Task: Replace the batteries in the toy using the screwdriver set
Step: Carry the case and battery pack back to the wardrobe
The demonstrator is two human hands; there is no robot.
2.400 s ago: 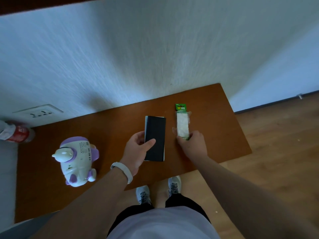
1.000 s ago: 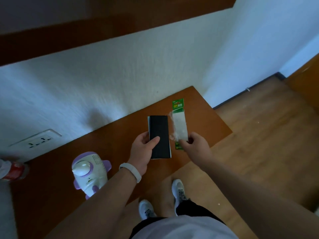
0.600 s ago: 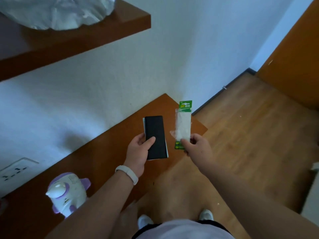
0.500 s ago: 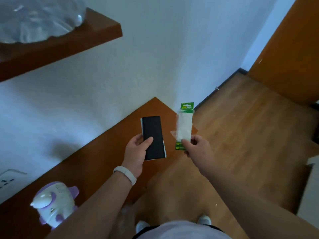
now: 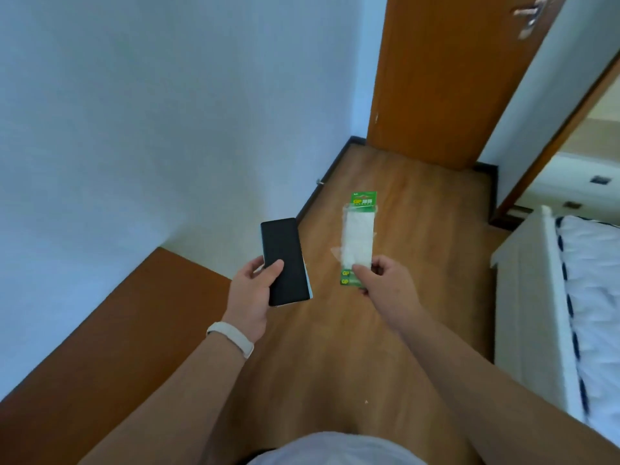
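My left hand [image 5: 250, 295] grips a flat black case [image 5: 284, 261], the screwdriver set, by its near end, thumb across its top. My right hand [image 5: 382, 283] pinches the lower end of a battery pack [image 5: 358, 238] with a green card and clear blister, held upright. Both are carried in the air above the wooden floor, just past the corner of the brown table [image 5: 110, 333]. The toy is out of view.
A white wall runs along the left. An orange-brown door [image 5: 449, 78] stands ahead, with an open doorway to its right. A white bed frame [image 5: 523, 297] with a quilted mattress fills the right side. Wooden floor [image 5: 385, 182] lies between them.
I have lifted the case and the battery pack off the table and turned right. The toy, shelf and wall socket have slid out of view; the door and bed have come in.
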